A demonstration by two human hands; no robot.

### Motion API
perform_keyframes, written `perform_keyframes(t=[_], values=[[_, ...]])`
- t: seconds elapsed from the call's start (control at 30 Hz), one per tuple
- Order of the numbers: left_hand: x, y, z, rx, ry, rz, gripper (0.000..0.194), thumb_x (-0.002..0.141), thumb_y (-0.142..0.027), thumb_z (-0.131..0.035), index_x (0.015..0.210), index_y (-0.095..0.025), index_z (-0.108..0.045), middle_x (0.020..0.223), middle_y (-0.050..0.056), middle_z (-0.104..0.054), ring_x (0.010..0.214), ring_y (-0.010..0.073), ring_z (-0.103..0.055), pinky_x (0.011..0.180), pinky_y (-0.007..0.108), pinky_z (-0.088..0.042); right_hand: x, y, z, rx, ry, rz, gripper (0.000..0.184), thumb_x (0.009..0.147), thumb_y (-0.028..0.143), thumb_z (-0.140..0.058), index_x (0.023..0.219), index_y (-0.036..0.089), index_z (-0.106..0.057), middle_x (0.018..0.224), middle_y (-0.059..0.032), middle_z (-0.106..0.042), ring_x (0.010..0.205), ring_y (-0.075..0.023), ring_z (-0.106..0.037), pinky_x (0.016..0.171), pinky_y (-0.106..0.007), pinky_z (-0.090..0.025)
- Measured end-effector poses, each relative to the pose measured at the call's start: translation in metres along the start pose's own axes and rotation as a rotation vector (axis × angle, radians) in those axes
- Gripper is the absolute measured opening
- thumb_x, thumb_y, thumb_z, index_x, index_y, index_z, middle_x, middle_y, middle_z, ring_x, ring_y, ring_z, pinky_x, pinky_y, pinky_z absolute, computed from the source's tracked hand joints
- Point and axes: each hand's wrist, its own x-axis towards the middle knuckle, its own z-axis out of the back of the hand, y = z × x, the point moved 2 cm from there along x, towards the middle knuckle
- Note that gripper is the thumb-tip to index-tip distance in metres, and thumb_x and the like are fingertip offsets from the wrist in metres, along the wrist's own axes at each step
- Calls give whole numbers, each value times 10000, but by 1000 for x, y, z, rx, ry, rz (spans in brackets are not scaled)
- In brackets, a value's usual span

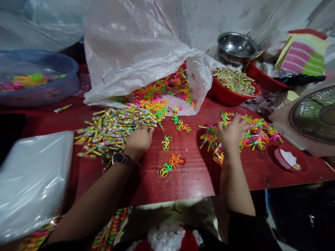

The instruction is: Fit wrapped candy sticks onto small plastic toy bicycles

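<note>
My left hand (139, 142), wearing a dark watch (123, 159), touches the right edge of a heap of small wrapped, printed tubes (110, 130). Its fingers are curled in, and whatever they hold is hidden. Over a second pile, where bright plastic toy bicycles (258, 130) are mixed with tubes, my right hand (231, 134) has its thumb and fingers apart; nothing shows in it. Between the hands lie a yellow-and-green toy bicycle (165, 143) and, nearer me, an orange one (177, 160) touching a green one with yellow wheels (166, 169).
A large white plastic bag (136, 62) spills toy bicycles at the back. A blue basin (39, 96) and clear plastic bags (36, 174) are left. Rightward are a red bowl of tubes (226, 94), a steel bowl (237, 48), a fan (314, 118) and a small red basket (284, 160).
</note>
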Motion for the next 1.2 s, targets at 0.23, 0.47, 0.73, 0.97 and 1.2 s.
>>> perform_keyframes(t=[0.23,0.47,0.73,0.97,1.2], values=[[-2,-5,-13,45,103,-63,368,998,-263,-382,1225,-43,-572,960,241,-746,887,338,-757,720,366,-522,-67,69,-84,-36,531,534,456,1061,249,-341,1460,196,-557,1417,-181,-629,1270,-357,-464,1012,-548,-378],[-17,-11,-14,36,88,-84,485,924,-366,-493,1229,10,-533,858,222,-747,818,342,-764,630,350,-509,-60,56,-89,96,635,452,167,906,257,-711,1023,140,-735,1022,-142,-722,964,-253,-611,873,-346,-438],[-16,-11,-19,-82,-12,-187,330,1003,-335,-389,1049,-81,-593,765,181,-710,692,298,-713,627,363,-495,-67,59,-79,1116,818,-10,403,773,563,-790,801,191,-638,694,34,-581,611,-114,-467,585,-243,-340],[-35,-45,-4,-813,38,-500,88,1010,-261,-433,1068,-204,-468,851,62,-679,766,202,-684,709,302,-502,-93,88,-57,1429,1135,-146,408,759,536,-844,858,195,-644,708,47,-558,584,-93,-449,515,-223,-368],[-41,-50,0,-978,27,-445,89,970,-183,-458,1050,-200,-491,904,62,-698,810,182,-682,731,292,-514,-94,88,-45,1487,1162,-215,396,746,480,-869,851,195,-616,683,59,-552,525,-74,-414,434,-205,-305]])
